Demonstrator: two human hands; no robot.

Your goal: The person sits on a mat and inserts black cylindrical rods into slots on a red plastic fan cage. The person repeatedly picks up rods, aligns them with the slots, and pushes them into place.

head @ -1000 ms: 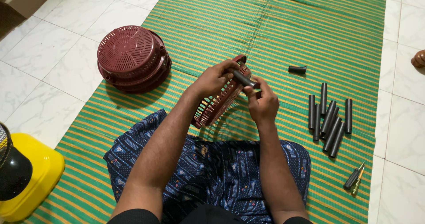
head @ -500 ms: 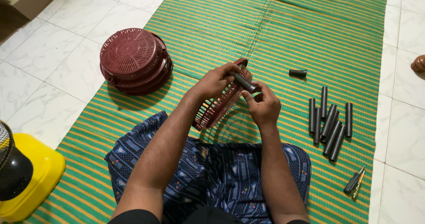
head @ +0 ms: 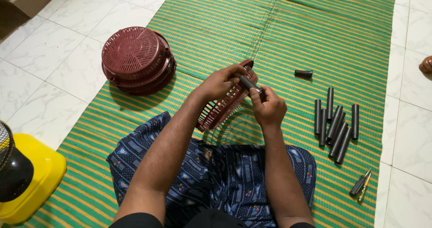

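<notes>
I sit on a green and yellow striped mat [head: 279, 25]. My left hand [head: 220, 81] grips the upper rim of a maroon slatted plastic basket [head: 220, 108] held on edge above my lap. My right hand [head: 268, 107] pinches the near end of a short black tube [head: 248, 82], whose far end meets the basket's rim between the two hands. The joint itself is hidden by my fingers.
A stack of upturned maroon baskets [head: 137, 59] lies at the left. Several black tubes [head: 335, 122] lie at the right, one short black piece [head: 303, 73] farther off. A screwdriver [head: 360, 183] rests near the mat's corner. A yellow stool [head: 29, 178] stands bottom left.
My right hand has slid a little down and closed tighter on the tube's end. The tube has gone slightly further against the basket's rim. My left hand has hardly moved.
</notes>
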